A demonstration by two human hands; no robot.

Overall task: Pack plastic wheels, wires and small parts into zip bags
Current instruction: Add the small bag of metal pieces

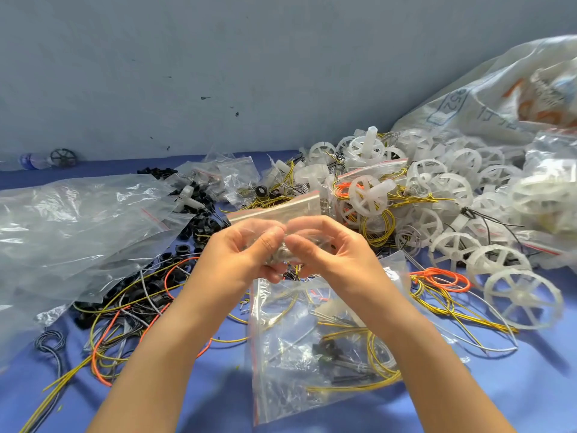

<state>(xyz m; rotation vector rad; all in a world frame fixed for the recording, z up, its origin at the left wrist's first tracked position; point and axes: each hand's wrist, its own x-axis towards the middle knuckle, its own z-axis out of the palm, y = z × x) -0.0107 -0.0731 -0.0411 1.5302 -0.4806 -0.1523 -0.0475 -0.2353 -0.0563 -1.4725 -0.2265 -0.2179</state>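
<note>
My left hand (246, 251) and my right hand (324, 248) meet at mid-frame, both pinching a small clear zip bag (281, 210) whose top edge sticks up behind the fingers. What it holds is blurred. Below my wrists lies another clear zip bag (312, 348) with a red strip, holding yellow wires and black parts. White plastic wheels (452, 195) are heaped at the right. Yellow, orange and grey wires (125, 320) sprawl over the blue table at the left, among black ring parts (193, 229).
A big crumpled clear plastic sheet (62, 226) covers the left of the table. Empty small zip bags (231, 176) lie at the back centre. A large white printed sack (499, 98) leans at the back right. A grey wall stands behind. A bottle (34, 160) lies far left.
</note>
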